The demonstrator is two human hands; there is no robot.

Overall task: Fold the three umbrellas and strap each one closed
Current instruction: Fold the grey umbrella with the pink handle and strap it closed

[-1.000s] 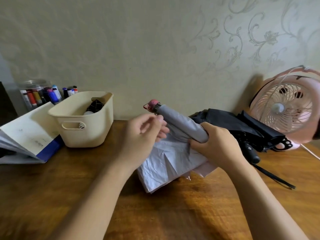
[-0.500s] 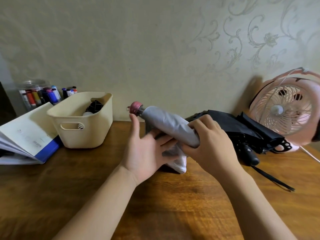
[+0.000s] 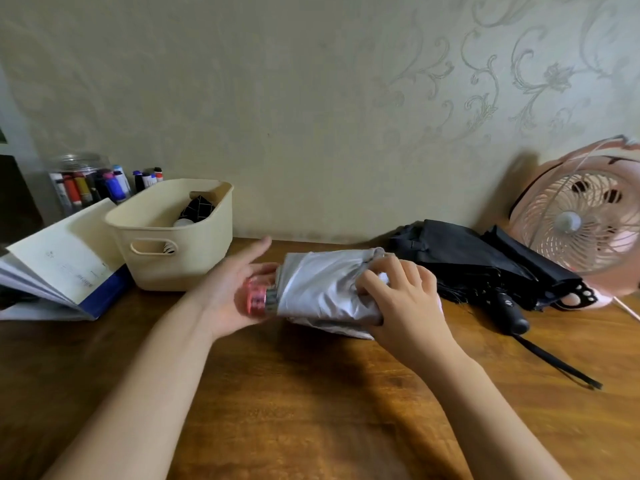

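Note:
A grey umbrella [image 3: 322, 289] with a pink end cap lies almost level over the wooden table [image 3: 311, 393], its cloth loosely wrapped around the shaft. My left hand [image 3: 235, 292] is spread open under the pink end, palm against it, fingers straight. My right hand [image 3: 401, 299] grips the other end, fingers curled over the bunched cloth. Behind my right hand, two black umbrellas [image 3: 478, 265] lie loosely folded against the wall, one with a black handle [image 3: 512, 313] and a wrist strap [image 3: 554, 362] trailing toward the front.
A cream plastic basket [image 3: 194, 268] stands at the left by the wall. An open booklet [image 3: 59, 271] and a jar of markers [image 3: 86, 181] sit further left. A pink desk fan [image 3: 585, 220] stands at the far right.
The grey umbrella has swung down from a tilt to nearly level, its loose cloth now gathered around the shaft. My left hand has slid to the pink end.

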